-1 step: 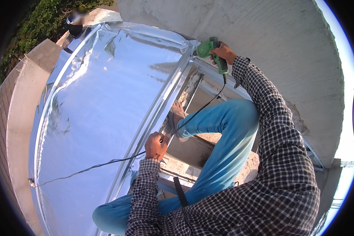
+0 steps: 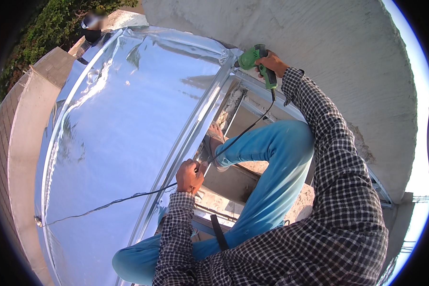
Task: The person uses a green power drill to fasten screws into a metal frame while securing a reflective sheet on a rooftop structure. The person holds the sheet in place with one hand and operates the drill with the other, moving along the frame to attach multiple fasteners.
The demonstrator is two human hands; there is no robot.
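The right hand (image 2: 271, 62) grips a green electric hand drill (image 2: 253, 58) against the far corner of a shiny silver metal sheet (image 2: 128, 138) (black cord (image 2: 243, 128) trailing); the left hand (image 2: 189, 175) clenches the sheet's edge.

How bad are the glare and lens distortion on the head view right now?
Head view: hard sunlight; the shiny silver foil-faced sheet mirrors bright sky with streaky glare near its upper left; fisheye bends the sheet's edges and the grey concrete ledge into arcs; corners are black; the green power drill in the right hand and the left hand stay sharp.
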